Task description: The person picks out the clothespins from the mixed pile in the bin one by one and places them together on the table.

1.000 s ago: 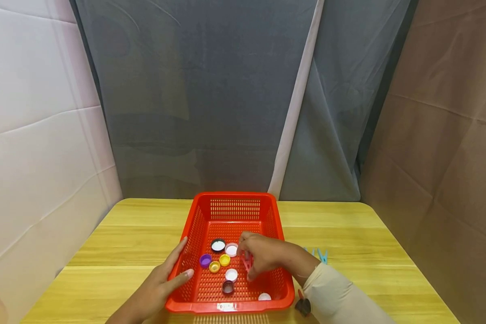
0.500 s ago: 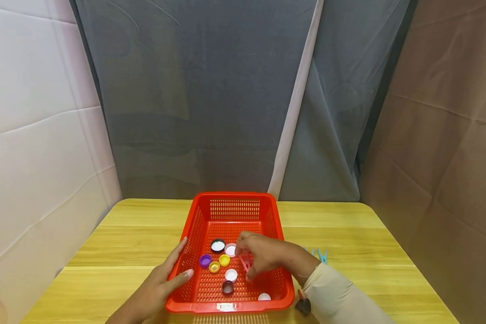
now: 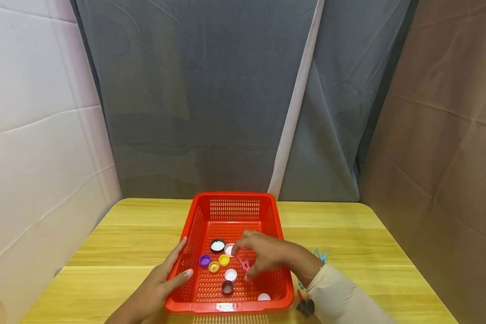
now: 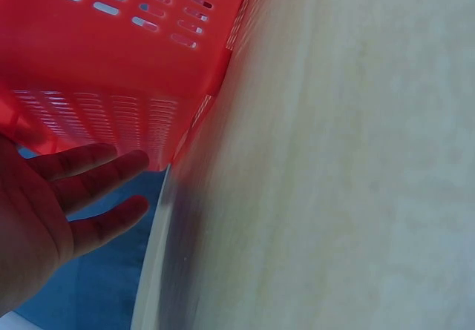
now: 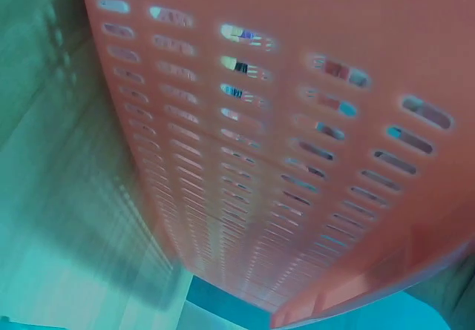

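Note:
A red plastic basket (image 3: 229, 307) stands on the table. Inside lie several bottle caps: a black-rimmed one (image 3: 217, 245), a purple one (image 3: 204, 260), a yellow one (image 3: 224, 260), a gold one (image 3: 213, 267), white ones (image 3: 231, 275) and a dark brown one (image 3: 227, 287). My left hand (image 3: 160, 279) rests at the basket's left rim, thumb over the inside; its fingers (image 4: 100, 178) run straight along the outer wall. Over the basket's right half reaches my right hand (image 3: 263, 253), fingers and thumb spread around a pink clothespin (image 3: 244, 264). I see no firm pinch on it.
Right of the basket, partly behind my right arm, are light blue clothespins (image 3: 322, 255) and a dark object with a red part (image 3: 305, 307). The wooden table (image 3: 146, 225) ends at a grey curtain (image 3: 227, 112). Cloth walls stand on both sides.
My right hand's fingers have spread apart around the pink clothespin, which has shifted slightly left and now shows more fully. The left hand and the basket have stayed put.

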The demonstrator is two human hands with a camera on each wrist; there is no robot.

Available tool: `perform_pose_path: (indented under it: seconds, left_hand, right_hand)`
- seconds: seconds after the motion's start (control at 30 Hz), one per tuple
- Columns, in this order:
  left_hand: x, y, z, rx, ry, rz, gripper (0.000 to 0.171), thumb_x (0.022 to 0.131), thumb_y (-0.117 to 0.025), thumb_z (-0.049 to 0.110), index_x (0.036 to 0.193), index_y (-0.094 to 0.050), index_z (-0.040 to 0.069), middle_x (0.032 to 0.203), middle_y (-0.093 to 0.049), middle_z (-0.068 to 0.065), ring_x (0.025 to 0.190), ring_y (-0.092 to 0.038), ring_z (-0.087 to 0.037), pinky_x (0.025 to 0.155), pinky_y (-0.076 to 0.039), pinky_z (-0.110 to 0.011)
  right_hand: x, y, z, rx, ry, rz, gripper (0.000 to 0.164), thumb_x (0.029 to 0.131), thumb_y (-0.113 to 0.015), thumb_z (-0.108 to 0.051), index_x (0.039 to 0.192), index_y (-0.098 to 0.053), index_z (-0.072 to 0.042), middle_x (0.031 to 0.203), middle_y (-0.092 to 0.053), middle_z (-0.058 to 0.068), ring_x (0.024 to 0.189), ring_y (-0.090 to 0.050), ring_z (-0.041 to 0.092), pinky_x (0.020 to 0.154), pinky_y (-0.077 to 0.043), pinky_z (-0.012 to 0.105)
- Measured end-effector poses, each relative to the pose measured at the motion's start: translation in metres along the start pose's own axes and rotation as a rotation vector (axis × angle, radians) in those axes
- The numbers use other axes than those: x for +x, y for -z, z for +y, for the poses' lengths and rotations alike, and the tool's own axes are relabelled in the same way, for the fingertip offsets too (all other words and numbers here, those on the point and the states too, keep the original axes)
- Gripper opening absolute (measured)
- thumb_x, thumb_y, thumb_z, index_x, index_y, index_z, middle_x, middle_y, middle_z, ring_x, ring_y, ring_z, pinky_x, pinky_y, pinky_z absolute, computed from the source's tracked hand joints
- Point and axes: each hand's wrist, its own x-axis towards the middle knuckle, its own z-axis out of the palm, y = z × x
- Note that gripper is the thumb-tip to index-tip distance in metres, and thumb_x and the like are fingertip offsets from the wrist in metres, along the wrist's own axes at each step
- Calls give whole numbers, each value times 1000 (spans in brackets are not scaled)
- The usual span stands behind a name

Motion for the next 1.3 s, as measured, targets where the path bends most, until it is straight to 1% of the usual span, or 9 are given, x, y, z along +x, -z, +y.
perform_pose_path:
  seconds: [0.17, 0.3, 0.43, 0.57, 0.8, 0.93, 1.1, 1.2, 1.3]
  left_hand:
    - [0, 0, 0, 3, 1, 3, 87, 112, -60, 29, 178, -2, 24, 170, -25, -42, 109, -79, -33, 81, -71, -44]
    - [0, 0, 0, -7, 2, -3, 88, 112, -60, 28, 178, -2, 23, 170, -25, -42, 109, -79, -33, 82, -71, -44]
    - [0, 0, 0, -10, 3, -8, 88, 112, -61, 28, 178, -2, 23, 170, -27, -42, 110, -79, -33, 82, -71, -44]
    - [1, -1, 0, -5, 7, -4, 89, 112, -61, 29, 178, -3, 24, 170, -28, -42, 109, -79, -33, 82, -71, -44]
    - [0, -1, -1, -7, 3, -3, 88, 112, -61, 28, 178, -3, 23, 170, -26, -42, 110, -79, -34, 81, -71, -44]
    - [0, -1, 0, -4, 3, 0, 88, 112, -61, 29, 178, -3, 23, 169, -26, -43, 109, -79, -34, 81, -71, -44]
    - [0, 0, 1, -3, 2, -2, 88, 112, -60, 29, 178, -2, 23, 169, -26, -43, 109, -79, -35, 81, -71, -44]
    - [0, 0, 1, -6, -2, -4, 88, 112, -60, 28, 178, -2, 23, 168, -28, -44, 109, -79, -35, 81, -71, -44]
    - [-1, 0, 1, -6, -6, -2, 87, 113, -60, 28, 178, -2, 23, 168, -29, -44, 109, -79, -35, 81, -71, -44]
  right_hand:
    - [-3, 0, -2, 34, 4, -5, 55, 81, -98, -17, 129, -74, -26, 114, -59, -1, 108, -55, 11, 90, -51, 22]
    - [-7, 1, -4, 41, 4, -3, 55, 83, -97, -20, 131, -74, -31, 115, -61, -1, 112, -55, 12, 92, -52, 23]
    - [-12, 1, -5, 56, -1, 28, 56, 83, -97, -22, 133, -74, -30, 117, -60, -5, 117, -56, 15, 96, -53, 26]
    - [-17, 1, -6, 99, -5, 56, 54, 83, -96, -23, 132, -74, -28, 116, -57, -11, 120, -54, 11, 102, -55, 29]
    - [-28, 0, -3, 192, 35, 79, 52, 84, -95, -27, 132, -75, -27, 120, -60, -2, 119, -52, 10, 103, -54, 31]
    - [-33, -2, 2, 231, 67, 135, 51, 84, -94, -28, 132, -76, -26, 114, -57, -6, 118, -50, 11, 101, -52, 34]
    - [-42, -3, 4, 285, 111, 202, 51, 84, -91, -26, 133, -75, -23, 114, -54, 0, 120, -47, 16, 102, -51, 45]
    - [-48, -3, 5, 304, 122, 243, 51, 85, -90, -26, 133, -75, -22, 116, -52, 5, 121, -47, 18, 102, -50, 46]
    - [-55, -4, 5, 307, 121, 287, 52, 85, -90, -26, 134, -75, -23, 118, -53, 7, 120, -49, 19, 101, -51, 43]
